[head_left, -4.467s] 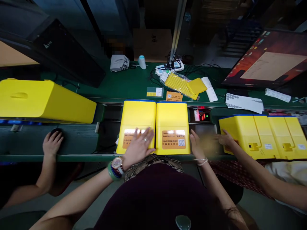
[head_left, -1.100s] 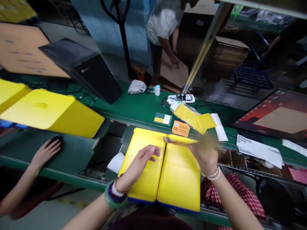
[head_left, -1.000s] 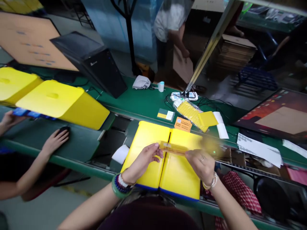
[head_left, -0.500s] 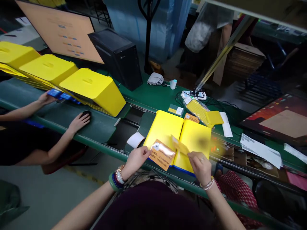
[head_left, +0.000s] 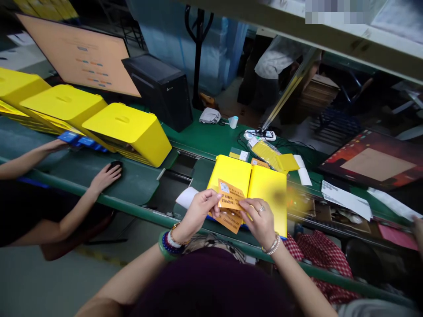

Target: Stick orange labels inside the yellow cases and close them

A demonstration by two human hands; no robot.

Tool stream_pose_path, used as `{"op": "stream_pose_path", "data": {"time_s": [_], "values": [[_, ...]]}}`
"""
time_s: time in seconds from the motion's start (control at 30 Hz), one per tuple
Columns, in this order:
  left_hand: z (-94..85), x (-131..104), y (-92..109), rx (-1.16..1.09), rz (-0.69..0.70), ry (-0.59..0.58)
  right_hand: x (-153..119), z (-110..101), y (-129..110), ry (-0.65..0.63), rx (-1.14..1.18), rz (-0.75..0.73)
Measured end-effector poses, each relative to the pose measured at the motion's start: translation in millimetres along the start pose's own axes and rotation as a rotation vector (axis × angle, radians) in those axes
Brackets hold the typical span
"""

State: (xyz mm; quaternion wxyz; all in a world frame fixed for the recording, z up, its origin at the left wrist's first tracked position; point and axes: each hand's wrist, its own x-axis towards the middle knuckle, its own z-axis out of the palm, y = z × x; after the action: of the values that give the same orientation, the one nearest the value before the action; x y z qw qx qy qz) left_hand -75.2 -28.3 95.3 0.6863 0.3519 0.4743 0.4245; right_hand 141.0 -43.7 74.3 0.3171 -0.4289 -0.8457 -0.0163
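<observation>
An orange printed label [head_left: 231, 194] with dark lettering and a small code patch is pinched by its two sides between my left hand [head_left: 197, 214] and my right hand [head_left: 260, 222]. Both hands are closed, with fingertips on its edges. Just below it shows a second orange label [head_left: 229, 222], partly covered; whether my fingers also touch it I cannot tell. Behind the labels, two yellow box-like cases lie side by side on the bench: the left case [head_left: 231, 167], partly hidden by the labels, and the right case [head_left: 268, 182], close to my right hand.
More yellow cases [head_left: 125, 125] stand left, beside a black computer tower [head_left: 161, 88] and monitor [head_left: 79, 57]. A co-worker's hand [head_left: 106, 177] rests on a mouse. A power strip [head_left: 261, 134], yellow sheets [head_left: 264, 149] and white paper [head_left: 346, 200] lie on the green bench [head_left: 211, 138].
My right hand has moved left, bringing its label over the other one. My left hand has shifted slightly and now grips that upper label too.
</observation>
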Motion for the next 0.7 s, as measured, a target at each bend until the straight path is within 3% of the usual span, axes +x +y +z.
{"op": "stream_pose_path", "data": {"time_s": [0.2, 0.43, 0.7], "values": [[1.9, 5, 3, -0.029, 0.064, -0.104, 33, 12, -36, 0.05, 0.046, 0.01], [-10.6, 8, 8, 0.046, 0.154, -0.1, 52, 20, -49, 0.088, -0.095, 0.065], [-24.7, 13, 11, 0.158, 0.257, -0.106, 65, 25, -67, 0.04, 0.17, 0.304]]}}
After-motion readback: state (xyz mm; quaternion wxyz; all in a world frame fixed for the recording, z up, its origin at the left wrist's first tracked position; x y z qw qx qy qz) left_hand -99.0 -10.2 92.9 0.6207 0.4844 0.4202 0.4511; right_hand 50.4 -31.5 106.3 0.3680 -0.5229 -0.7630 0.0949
